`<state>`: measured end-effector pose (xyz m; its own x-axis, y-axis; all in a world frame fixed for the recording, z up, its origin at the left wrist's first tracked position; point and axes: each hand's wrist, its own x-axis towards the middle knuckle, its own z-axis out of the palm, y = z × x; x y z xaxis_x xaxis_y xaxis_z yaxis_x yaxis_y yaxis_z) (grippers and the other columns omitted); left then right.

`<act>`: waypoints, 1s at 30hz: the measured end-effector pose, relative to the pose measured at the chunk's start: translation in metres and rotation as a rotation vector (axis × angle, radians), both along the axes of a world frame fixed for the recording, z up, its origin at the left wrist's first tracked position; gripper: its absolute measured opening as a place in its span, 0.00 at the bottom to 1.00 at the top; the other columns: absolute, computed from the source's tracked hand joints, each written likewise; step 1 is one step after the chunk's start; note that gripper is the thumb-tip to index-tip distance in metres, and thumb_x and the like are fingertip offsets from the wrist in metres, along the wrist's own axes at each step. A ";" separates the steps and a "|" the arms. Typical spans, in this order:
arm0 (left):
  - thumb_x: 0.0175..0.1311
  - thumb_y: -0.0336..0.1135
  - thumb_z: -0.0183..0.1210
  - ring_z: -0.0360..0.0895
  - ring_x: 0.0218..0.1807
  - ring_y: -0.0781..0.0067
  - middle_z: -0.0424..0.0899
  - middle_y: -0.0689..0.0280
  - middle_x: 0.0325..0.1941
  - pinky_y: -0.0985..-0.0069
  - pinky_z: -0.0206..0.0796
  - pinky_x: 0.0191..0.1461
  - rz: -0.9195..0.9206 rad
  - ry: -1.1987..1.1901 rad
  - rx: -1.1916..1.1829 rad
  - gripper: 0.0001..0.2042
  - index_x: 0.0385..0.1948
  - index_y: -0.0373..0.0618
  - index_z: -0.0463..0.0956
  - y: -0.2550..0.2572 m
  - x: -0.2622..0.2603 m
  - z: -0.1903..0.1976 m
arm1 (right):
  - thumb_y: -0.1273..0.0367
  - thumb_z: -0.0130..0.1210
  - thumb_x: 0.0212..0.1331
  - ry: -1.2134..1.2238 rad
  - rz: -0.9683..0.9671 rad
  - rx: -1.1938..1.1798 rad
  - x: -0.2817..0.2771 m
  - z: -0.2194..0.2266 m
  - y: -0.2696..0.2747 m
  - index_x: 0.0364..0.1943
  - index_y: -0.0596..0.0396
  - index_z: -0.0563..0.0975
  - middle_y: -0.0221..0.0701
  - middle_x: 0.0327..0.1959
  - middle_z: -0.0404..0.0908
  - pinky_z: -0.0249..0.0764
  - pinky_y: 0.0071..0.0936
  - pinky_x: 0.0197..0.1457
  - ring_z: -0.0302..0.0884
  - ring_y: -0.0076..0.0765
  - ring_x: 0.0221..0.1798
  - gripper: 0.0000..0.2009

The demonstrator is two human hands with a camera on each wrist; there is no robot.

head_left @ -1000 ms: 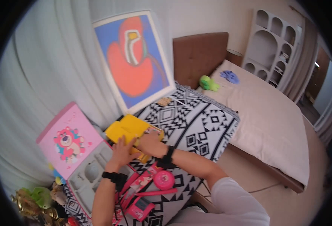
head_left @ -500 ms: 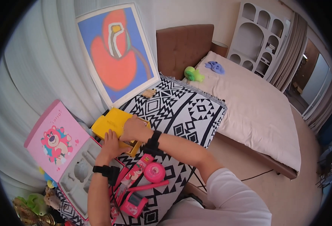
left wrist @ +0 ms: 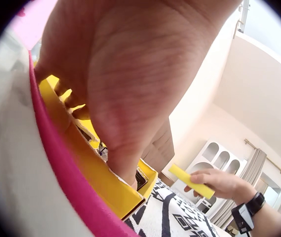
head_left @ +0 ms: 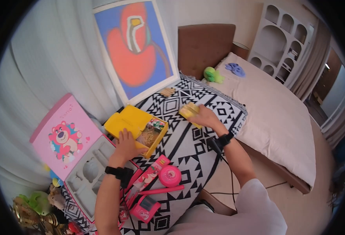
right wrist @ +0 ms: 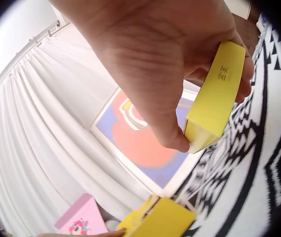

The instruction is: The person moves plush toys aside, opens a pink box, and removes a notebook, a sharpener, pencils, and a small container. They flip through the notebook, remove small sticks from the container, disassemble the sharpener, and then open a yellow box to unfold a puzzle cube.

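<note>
My right hand grips a small yellow box above the patterned cloth; in the right wrist view the thumb and fingers pinch this box on opposite sides. The larger yellow box lies with its lid open beside the pink case. Straw-like filling and a colourful printed item show inside it. My left hand rests on its near edge with fingers spread. From the left wrist, the palm covers much of the box wall.
An open pink case with a grey moulded tray stands at the left. Pink items, among them a round one, lie nearest the body. Wooden sticks lie near the framed picture. A bed stands right.
My right hand has come out of the large yellow box and moved right with the small yellow box in its grip. The left hand stays at the large box.
</note>
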<state>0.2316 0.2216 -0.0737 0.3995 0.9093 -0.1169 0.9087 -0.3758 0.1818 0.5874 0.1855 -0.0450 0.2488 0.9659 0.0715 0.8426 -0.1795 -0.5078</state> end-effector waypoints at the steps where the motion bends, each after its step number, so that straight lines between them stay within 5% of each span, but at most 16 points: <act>1: 0.47 0.68 0.65 0.42 0.76 0.33 0.46 0.38 0.75 0.46 0.44 0.74 -0.009 0.021 -0.006 0.57 0.67 0.26 0.50 0.001 0.001 -0.001 | 0.45 0.65 0.39 -0.027 0.009 -0.022 0.007 -0.013 0.002 0.43 0.69 0.75 0.52 0.35 0.83 0.78 0.36 0.46 0.83 0.51 0.40 0.37; 2: 0.46 0.68 0.65 0.42 0.76 0.33 0.45 0.38 0.75 0.46 0.44 0.74 -0.025 0.041 -0.014 0.58 0.67 0.26 0.50 0.002 0.001 -0.003 | 0.44 0.64 0.42 -0.057 0.057 -0.210 0.002 -0.006 -0.002 0.47 0.71 0.73 0.55 0.45 0.80 0.75 0.37 0.54 0.80 0.53 0.49 0.40; 4: 0.45 0.68 0.66 0.41 0.76 0.33 0.45 0.39 0.75 0.45 0.44 0.74 -0.012 0.043 -0.026 0.59 0.68 0.25 0.48 0.001 0.002 -0.005 | 0.43 0.63 0.45 -0.222 0.106 -0.174 0.010 -0.056 0.005 0.56 0.73 0.67 0.60 0.62 0.66 0.64 0.44 0.66 0.66 0.59 0.65 0.45; 5: 0.45 0.68 0.66 0.40 0.76 0.33 0.45 0.39 0.75 0.46 0.43 0.74 -0.011 0.031 -0.027 0.59 0.68 0.26 0.48 0.001 0.002 -0.005 | 0.42 0.62 0.48 -0.195 0.127 -0.183 0.009 -0.063 0.004 0.62 0.73 0.61 0.59 0.70 0.53 0.51 0.51 0.73 0.50 0.64 0.73 0.49; 8: 0.45 0.68 0.66 0.40 0.76 0.33 0.44 0.38 0.75 0.46 0.43 0.74 -0.003 0.019 -0.035 0.59 0.68 0.26 0.48 0.000 0.000 -0.003 | 0.42 0.62 0.49 -0.309 0.056 -0.140 -0.012 -0.058 0.011 0.64 0.72 0.58 0.59 0.68 0.54 0.48 0.51 0.74 0.48 0.62 0.73 0.50; 10: 0.45 0.68 0.66 0.40 0.76 0.33 0.44 0.38 0.75 0.46 0.43 0.74 -0.008 0.018 -0.041 0.59 0.68 0.26 0.48 -0.001 0.003 -0.003 | 0.46 0.61 0.53 -0.407 0.122 0.084 -0.040 -0.044 0.015 0.61 0.71 0.63 0.57 0.62 0.64 0.53 0.52 0.72 0.57 0.65 0.68 0.43; 12: 0.44 0.68 0.66 0.40 0.76 0.32 0.44 0.38 0.75 0.46 0.43 0.74 0.015 0.033 -0.028 0.59 0.68 0.25 0.48 0.000 0.004 -0.006 | 0.50 0.61 0.55 0.040 0.428 0.314 -0.070 -0.028 0.035 0.50 0.68 0.75 0.53 0.54 0.74 0.64 0.51 0.64 0.68 0.64 0.60 0.32; 13: 0.44 0.68 0.66 0.40 0.76 0.32 0.44 0.38 0.75 0.46 0.43 0.74 0.022 0.036 -0.027 0.59 0.68 0.25 0.48 0.000 0.004 -0.006 | 0.50 0.61 0.55 0.044 0.435 0.316 -0.088 -0.020 0.038 0.50 0.68 0.75 0.53 0.54 0.74 0.64 0.51 0.64 0.68 0.64 0.60 0.32; 15: 0.44 0.68 0.66 0.40 0.76 0.32 0.45 0.37 0.75 0.47 0.43 0.75 -0.003 -0.001 -0.010 0.59 0.67 0.24 0.48 -0.002 0.002 -0.008 | 0.61 0.60 0.55 -0.240 0.533 0.019 -0.120 -0.005 0.042 0.34 0.63 0.81 0.47 0.43 0.79 0.70 0.49 0.55 0.74 0.58 0.50 0.16; 18: 0.44 0.68 0.66 0.39 0.76 0.32 0.45 0.35 0.74 0.50 0.42 0.76 -0.023 -0.007 0.018 0.60 0.67 0.22 0.48 0.000 -0.001 -0.014 | 0.68 0.60 0.49 -0.536 0.352 0.233 -0.148 -0.031 0.043 0.28 0.59 0.81 0.42 0.38 0.78 0.71 0.44 0.50 0.74 0.50 0.47 0.08; 22: 0.44 0.68 0.66 0.39 0.76 0.31 0.46 0.34 0.73 0.54 0.42 0.77 -0.009 -0.003 0.022 0.60 0.66 0.20 0.48 0.002 -0.001 -0.015 | 0.70 0.58 0.48 -0.620 0.246 0.462 -0.159 -0.043 0.041 0.32 0.58 0.81 0.38 0.35 0.78 0.70 0.33 0.45 0.74 0.41 0.44 0.08; 30: 0.45 0.70 0.65 0.39 0.77 0.35 0.44 0.39 0.76 0.50 0.43 0.76 0.002 0.012 -0.010 0.61 0.68 0.24 0.47 0.000 0.002 -0.012 | 0.71 0.60 0.46 -0.673 0.243 0.160 -0.172 -0.058 0.046 0.41 0.60 0.78 0.41 0.38 0.77 0.73 0.39 0.45 0.77 0.47 0.43 0.15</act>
